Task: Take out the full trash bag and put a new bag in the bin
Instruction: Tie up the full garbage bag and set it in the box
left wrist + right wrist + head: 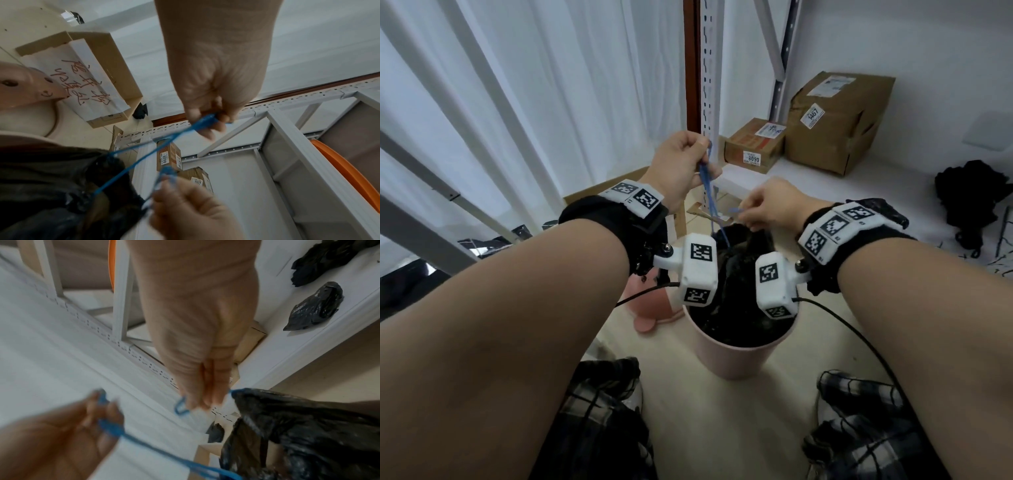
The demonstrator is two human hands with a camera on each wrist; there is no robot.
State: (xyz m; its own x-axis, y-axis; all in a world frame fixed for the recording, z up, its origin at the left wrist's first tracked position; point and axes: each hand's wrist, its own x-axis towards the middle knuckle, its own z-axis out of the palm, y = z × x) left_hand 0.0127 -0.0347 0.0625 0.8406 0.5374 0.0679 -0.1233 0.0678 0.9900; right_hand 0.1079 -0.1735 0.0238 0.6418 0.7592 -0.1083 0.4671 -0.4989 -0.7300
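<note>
Nearest me stands the pink bin (pixel 726 353), the full black trash bag (pixel 743 284) still sitting inside it, its neck bunched above the rim. Just above the bin, my right hand (pixel 774 205) pinches one loop of the blue drawstring (pixel 710 202); higher and farther, my left hand (pixel 685 164) grips the other loop. I judge the bag soft, thin and slippery, so the drawstring is the place to hold. Beyond the bin sit cardboard boxes (pixel 835 123).

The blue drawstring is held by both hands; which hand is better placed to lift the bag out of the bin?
Probably left. The left hand pinches the blue drawstring high above the black bag; the right hand holds low, beside its mouth.
</note>
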